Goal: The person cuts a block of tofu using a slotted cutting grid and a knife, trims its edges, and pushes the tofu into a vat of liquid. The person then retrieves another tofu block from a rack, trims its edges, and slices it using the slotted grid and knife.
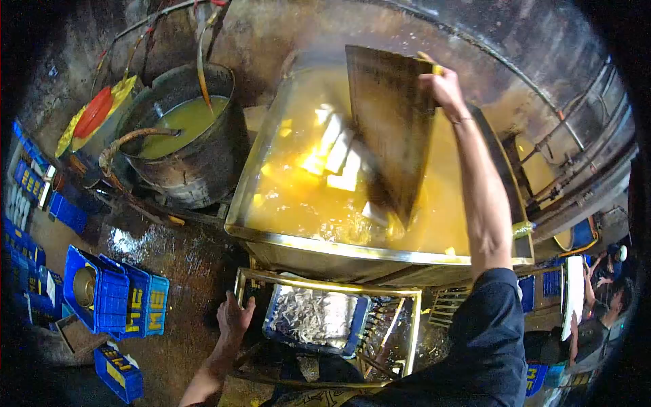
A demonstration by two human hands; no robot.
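Observation:
My right hand (444, 88) grips the upper right corner of a dark flat board (390, 122), which is tilted steeply with its lower end in the vat. Yellow liquid with floating pale yellow blocks (346, 169) fills the large metal-rimmed vat (366, 256). My left hand (235, 315) is low on the left with its fingers apart, beside the corner of a metal frame (415, 332), holding nothing. Within that frame, below the vat, lies a blue tray (359, 325) with whitish strips (308, 315).
At the upper left, a large barrel (186, 180) holds greenish liquid and a hose. Blue crates (98, 288) stand on the wet floor at the left. Pipes (505, 61) run along the wall. Other people (597, 332) are at the far right near a white slab (574, 292).

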